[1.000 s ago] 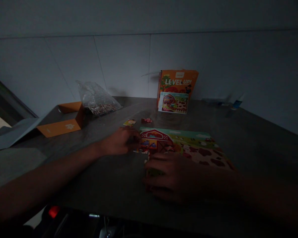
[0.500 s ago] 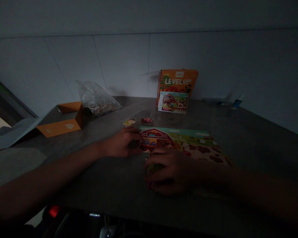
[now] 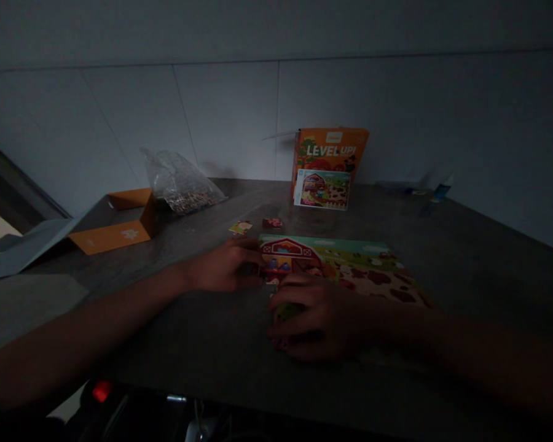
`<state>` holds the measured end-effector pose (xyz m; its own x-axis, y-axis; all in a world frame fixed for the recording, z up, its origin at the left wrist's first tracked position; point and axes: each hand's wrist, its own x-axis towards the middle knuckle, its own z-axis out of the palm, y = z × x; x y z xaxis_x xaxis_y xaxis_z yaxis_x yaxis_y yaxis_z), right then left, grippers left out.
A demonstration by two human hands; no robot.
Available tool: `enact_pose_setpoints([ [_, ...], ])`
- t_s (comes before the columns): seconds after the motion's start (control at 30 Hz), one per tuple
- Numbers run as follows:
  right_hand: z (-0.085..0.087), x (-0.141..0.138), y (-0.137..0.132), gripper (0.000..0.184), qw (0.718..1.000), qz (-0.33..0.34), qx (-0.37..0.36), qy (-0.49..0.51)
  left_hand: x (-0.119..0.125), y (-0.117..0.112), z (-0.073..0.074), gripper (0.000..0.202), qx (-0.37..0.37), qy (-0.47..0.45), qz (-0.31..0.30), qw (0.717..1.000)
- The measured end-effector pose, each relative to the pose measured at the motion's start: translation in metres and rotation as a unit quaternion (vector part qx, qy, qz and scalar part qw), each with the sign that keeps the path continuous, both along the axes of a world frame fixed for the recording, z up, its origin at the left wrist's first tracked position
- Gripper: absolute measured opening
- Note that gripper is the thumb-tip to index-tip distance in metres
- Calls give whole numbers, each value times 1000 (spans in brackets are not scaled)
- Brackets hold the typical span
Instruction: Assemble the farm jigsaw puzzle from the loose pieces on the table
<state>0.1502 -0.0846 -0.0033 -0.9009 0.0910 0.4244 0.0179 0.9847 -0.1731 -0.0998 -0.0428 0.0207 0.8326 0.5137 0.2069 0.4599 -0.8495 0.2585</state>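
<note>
A farm jigsaw puzzle (image 3: 373, 279), with a red barn and a spotted cow, lies flat on the grey table. My left hand (image 3: 225, 265) rests at its left edge beside the barn, fingers and thumb apart and touching that edge. Over the lower left part of the puzzle lies my right hand (image 3: 320, 319), with fingers spread on the pieces and hiding much of that corner. Two loose puzzle pieces sit beyond my left hand: a yellow-green piece (image 3: 241, 227) and a dark red piece (image 3: 272, 223). The light is dim, so fingertip contact is hard to make out.
An orange "LEVEL UP!" box (image 3: 334, 150) stands at the back with a picture card (image 3: 322, 189) leaning on it. Left of it are a clear plastic bag (image 3: 177, 184) of pieces and an open orange box part (image 3: 113, 236). A small bottle (image 3: 442, 187) stands at right.
Both hands stay in nearly the same place on the puzzle. The view has shifted very slightly; nothing else has visibly moved.
</note>
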Motion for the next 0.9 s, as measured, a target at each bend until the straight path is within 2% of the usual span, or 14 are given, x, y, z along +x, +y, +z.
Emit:
enact_pose_setpoints([
  [0.43, -1, 1, 0, 27, 1000, 2, -6, -5, 1, 0, -1, 21, -11, 10, 7, 1000],
  [0.73, -2, 1, 0, 26, 1000, 5, -15, 2, -1, 6, -7, 26, -15, -19, -20, 1000],
  [0.83, -1, 2, -2, 32, 999, -19, -33, -22, -1, 8, -8, 28, -17, -25, -23, 999],
  [0.9, 2, 3, -2, 48, 995, -76, -54, -44, -1, 8, -8, 28, -18, -25, -31, 999],
])
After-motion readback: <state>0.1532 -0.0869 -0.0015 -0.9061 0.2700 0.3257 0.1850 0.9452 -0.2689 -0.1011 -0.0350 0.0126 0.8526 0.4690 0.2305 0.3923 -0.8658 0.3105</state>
